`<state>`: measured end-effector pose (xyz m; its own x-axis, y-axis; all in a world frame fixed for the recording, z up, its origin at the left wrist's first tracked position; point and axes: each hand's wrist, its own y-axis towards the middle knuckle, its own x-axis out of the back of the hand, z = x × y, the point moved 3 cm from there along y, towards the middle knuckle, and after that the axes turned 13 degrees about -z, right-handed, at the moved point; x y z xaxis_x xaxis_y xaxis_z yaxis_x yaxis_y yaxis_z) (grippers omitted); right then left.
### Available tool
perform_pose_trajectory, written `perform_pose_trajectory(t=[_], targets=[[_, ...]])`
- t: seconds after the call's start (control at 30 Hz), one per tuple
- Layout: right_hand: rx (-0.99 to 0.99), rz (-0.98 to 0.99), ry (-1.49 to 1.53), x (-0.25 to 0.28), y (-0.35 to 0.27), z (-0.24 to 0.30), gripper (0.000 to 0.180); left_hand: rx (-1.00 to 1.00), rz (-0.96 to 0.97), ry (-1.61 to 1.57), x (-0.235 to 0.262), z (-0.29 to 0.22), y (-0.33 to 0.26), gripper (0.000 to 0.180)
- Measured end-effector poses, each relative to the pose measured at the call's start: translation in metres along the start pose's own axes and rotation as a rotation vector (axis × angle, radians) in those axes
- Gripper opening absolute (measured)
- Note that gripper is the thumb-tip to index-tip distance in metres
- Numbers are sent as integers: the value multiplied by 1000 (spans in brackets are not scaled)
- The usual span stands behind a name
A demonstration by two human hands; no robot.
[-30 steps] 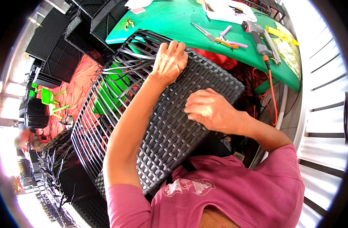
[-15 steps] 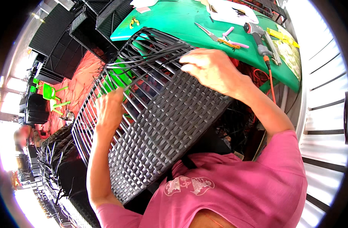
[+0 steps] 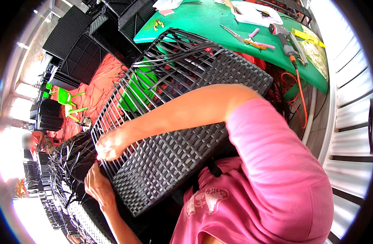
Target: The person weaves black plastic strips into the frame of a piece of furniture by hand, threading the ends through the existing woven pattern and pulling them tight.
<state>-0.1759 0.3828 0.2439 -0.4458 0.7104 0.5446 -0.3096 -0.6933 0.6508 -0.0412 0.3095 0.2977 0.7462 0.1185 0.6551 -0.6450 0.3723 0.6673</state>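
Observation:
A half-woven black rattan panel point(image 3: 166, 162) on a frame of parallel bars slants across my lap, its woven band toward me and its bare bars point(image 3: 113, 97) on the far side. My right hand point(image 3: 112, 144) reaches across to the panel's left end, its fingers closed at the last bars. Just below it, my left hand point(image 3: 98, 185) is at the corner with its fingers bent together. What either hand grips is hidden or too small to make out. Loose black strands point(image 3: 166, 61) lie over the bars near the far end.
A green table point(image 3: 211, 24) beyond the panel holds scissors point(image 3: 235, 34), yellow-handled pliers point(image 3: 158, 25), a white tray point(image 3: 255, 18) and an air tool point(image 3: 282, 38) with an orange hose point(image 3: 302, 97). Cut strands pile at the left point(image 3: 66, 162). A green chair point(image 3: 66, 97) stands on red floor covering.
My right hand has left the woven edge at the far right and swung left across the panel. My left hand has dropped from the bars to the left corner.

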Motion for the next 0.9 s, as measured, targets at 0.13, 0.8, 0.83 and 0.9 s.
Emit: perform_pose_trajectory(t=[0.13,0.8,0.83,0.9], targets=[[-342,412,196,-32,36,34,24,85,-29,151,18,35,-39,21],[-1182,-100,-721,424,-375,130,25,532,980,-1672,-16,-187,85,20],[-1187,-5,-825,437,-402,130,23,487,1026,-1650,-18,-208,96,22],[-850,-326,-1001,422,-377,135,17,248,758,-1538,-35,-242,102,20]])
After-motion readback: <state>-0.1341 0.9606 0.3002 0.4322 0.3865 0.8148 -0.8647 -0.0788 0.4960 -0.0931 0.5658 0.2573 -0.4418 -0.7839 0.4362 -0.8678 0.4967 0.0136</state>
